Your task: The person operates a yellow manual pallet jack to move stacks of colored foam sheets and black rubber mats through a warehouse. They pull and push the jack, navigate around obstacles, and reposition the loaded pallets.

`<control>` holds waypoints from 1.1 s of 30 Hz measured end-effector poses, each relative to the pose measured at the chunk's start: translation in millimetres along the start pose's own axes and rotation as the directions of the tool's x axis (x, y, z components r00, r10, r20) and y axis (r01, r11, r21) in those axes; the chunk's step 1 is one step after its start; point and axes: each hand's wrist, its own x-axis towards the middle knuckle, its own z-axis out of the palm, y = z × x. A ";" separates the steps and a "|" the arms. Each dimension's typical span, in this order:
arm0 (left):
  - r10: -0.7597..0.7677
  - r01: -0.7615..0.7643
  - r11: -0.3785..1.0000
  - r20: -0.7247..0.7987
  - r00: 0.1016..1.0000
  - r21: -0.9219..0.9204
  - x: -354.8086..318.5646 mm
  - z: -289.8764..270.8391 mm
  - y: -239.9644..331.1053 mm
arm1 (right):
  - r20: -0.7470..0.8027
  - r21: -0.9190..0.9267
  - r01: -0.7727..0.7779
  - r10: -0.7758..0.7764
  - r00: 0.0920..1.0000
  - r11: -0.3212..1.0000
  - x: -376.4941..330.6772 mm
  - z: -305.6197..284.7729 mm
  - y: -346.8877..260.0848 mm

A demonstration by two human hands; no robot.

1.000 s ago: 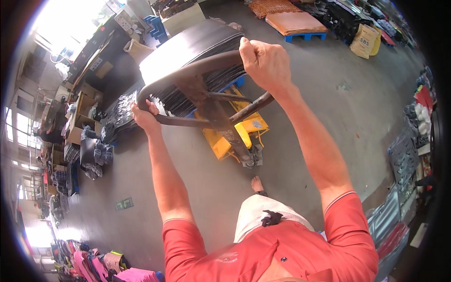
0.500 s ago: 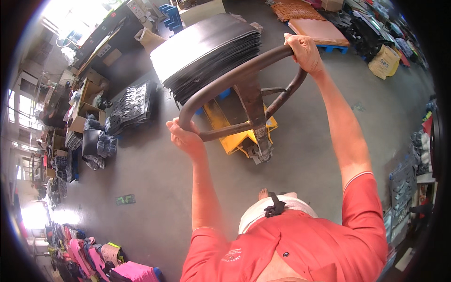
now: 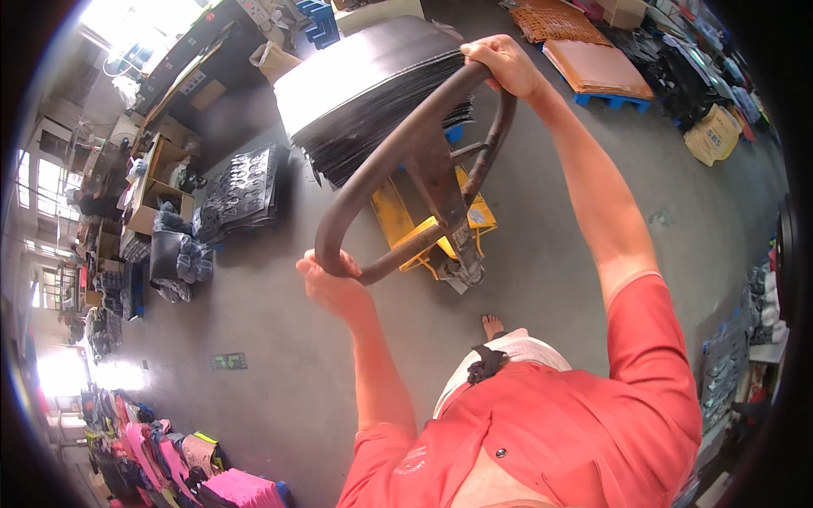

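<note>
Both my hands grip the brown looped handle (image 3: 385, 157) of a yellow pallet jack (image 3: 394, 220). My left hand (image 3: 334, 284) is closed round its lower left corner, and my right hand (image 3: 506, 66) is wrapped round its upper right corner. The handle stands tilted, its right side farther from me than its left. Beyond it, a tall stack of black sheets (image 3: 356, 76) rides on the jack's far end, with bits of a blue pallet (image 3: 455, 134) showing below. Parts of the stack and forks are hidden behind the handle.
Black cut-out sheets (image 3: 241, 190) lie piled at left, beside wrapped dark bundles (image 3: 182, 258). Orange sheets (image 3: 597, 68) rest on a blue pallet at far right, near a yellowish sack (image 3: 713, 135). Pink pieces (image 3: 241, 488) are stacked at lower left. My bare foot (image 3: 492, 325) shows on the grey floor.
The handle has swung round anticlockwise and tilts more steeply. My right hand has moved left and farther away, my left hand slightly nearer. My foot shows more fully.
</note>
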 end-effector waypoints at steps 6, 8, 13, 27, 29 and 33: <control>0.087 -0.064 0.982 -0.123 0.989 0.176 7.9 19.8 5.0 | 0.103 0.130 -0.079 0.066 0.993 0.988 83.6 37.6 42.4; 0.068 -0.035 0.980 -0.162 0.984 0.195 21.9 25.8 4.8 | 0.143 0.169 -0.061 0.037 0.989 0.984 105.6 52.7 52.0; 0.105 -0.056 0.974 -0.222 0.969 0.219 85.7 24.2 -3.4 | 0.149 0.166 -0.053 0.028 0.988 0.985 141.8 80.4 69.2; 0.098 -0.094 0.993 -0.060 0.993 0.075 252.7 -2.1 -41.9 | 0.021 0.031 -0.041 0.040 0.999 0.999 211.5 133.4 87.0; 0.066 -0.066 0.997 0.002 0.998 0.031 277.8 -4.5 -45.2 | 0.008 -0.003 -0.037 0.037 0.999 0.999 218.1 139.0 87.4; 0.053 -0.054 0.998 0.036 0.998 0.022 315.4 -7.0 -58.8 | -0.075 0.000 -0.069 0.068 0.995 0.998 233.7 149.6 87.5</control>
